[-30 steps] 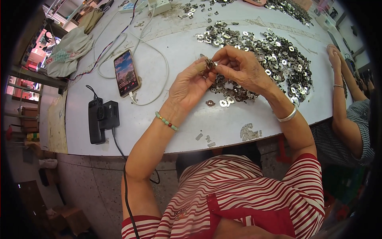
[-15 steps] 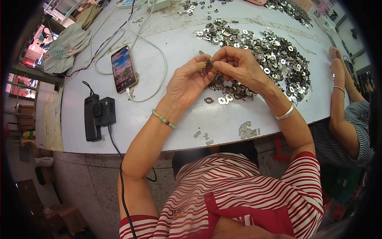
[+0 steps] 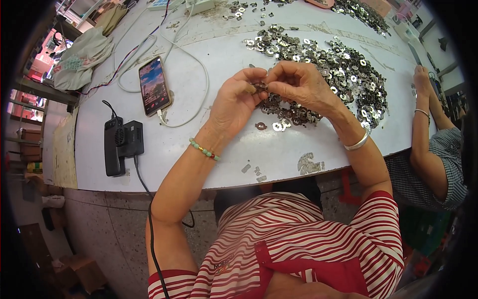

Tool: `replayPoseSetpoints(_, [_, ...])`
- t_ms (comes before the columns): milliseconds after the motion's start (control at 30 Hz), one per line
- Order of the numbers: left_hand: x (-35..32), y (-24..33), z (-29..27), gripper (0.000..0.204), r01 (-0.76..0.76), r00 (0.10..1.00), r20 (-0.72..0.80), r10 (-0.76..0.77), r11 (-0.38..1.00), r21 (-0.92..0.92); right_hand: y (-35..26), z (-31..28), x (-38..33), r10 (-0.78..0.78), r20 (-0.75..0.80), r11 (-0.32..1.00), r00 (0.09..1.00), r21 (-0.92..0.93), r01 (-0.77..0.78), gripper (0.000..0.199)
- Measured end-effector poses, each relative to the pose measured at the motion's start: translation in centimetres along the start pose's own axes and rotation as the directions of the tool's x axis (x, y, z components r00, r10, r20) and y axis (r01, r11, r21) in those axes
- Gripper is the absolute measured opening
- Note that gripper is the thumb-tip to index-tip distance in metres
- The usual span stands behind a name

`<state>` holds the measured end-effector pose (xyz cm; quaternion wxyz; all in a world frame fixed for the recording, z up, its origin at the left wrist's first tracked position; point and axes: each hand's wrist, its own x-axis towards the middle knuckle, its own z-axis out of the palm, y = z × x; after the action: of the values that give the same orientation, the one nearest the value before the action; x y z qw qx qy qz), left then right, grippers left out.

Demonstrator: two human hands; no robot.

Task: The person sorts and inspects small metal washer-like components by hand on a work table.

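A small metal part (image 3: 260,88) is pinched between the fingers of the left hand (image 3: 234,102) and right hand (image 3: 298,84), just above the near edge of the washer pile (image 3: 328,74) on the surface (image 3: 199,144). A phone (image 3: 154,85) lies left of the pile.

1. The left hand (image 3: 238,102) and right hand (image 3: 298,84) are now pressed closer together around the small metal part (image 3: 259,88).
2. The phone (image 3: 154,85) is seen slightly lower in view.
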<state>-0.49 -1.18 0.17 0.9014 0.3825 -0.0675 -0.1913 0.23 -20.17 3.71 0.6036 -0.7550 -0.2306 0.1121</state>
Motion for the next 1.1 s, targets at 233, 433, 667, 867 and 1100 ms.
replayPoseSetpoints(233, [0.2,0.7,-0.9,0.035,0.083,0.991,-0.077,-0.106,0.963,-0.256,0.3,-1.6,0.7,-0.116,-0.183,0.883,0.976,-0.469,0.017,0.015])
replayPoseSetpoints(433, [0.1,0.6,-0.9,0.03,0.051,0.979,-0.167,-0.113,0.94,-0.339,1.4,-0.4,0.4,-0.386,0.141,0.573,0.912,-0.738,0.356,0.037])
replayPoseSetpoints(667, [-0.2,0.2,-0.7,0.034,0.069,0.977,-0.176,-0.12,0.959,-0.274,1.1,0.0,0.1,-0.304,0.082,0.636,0.949,-0.724,0.266,0.027])
replayPoseSetpoints(867, [-0.2,0.0,-1.0,0.031,0.064,0.983,-0.147,-0.11,0.955,-0.288,0.0,0.8,0.4,-0.228,0.077,0.64,0.971,-0.739,0.209,0.03])
replayPoseSetpoints(1100, [-0.2,0.0,-0.4,0.031,0.076,0.983,-0.145,-0.115,0.965,-0.249,0.1,0.6,0.6,-0.25,0.127,0.58,0.96,-0.774,0.254,0.015])
